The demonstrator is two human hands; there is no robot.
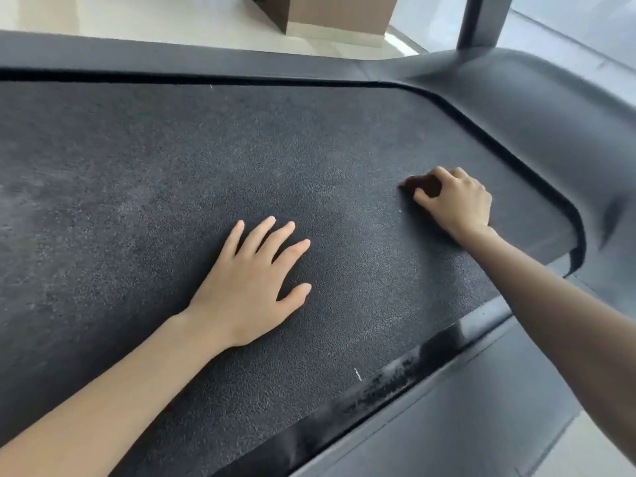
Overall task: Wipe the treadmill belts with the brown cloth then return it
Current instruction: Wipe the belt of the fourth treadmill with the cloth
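You were in the middle of the wiping, by my reading: the brown cloth (422,184) was bunched small under your right hand (459,205), pressed on the treadmill belt (155,173) near its right end, just short of the curved edge where the belt meets the dark hood (550,108). Pale, dusty patches showed across the left stretch of the belt, and a grey smear lay along the near side rail (395,382), so I judged that much of this belt was left to do; no other belt was in view, and the cloth's return was not yet begun. Your right grip was closed on the cloth, fingers curled over it with the thumb tucked at its side, the forearm reaching in from the right edge. Your left hand (254,284) lay flat near the middle of the belt, its grip wide, fingers spread and holding nothing, apparently bracing you.
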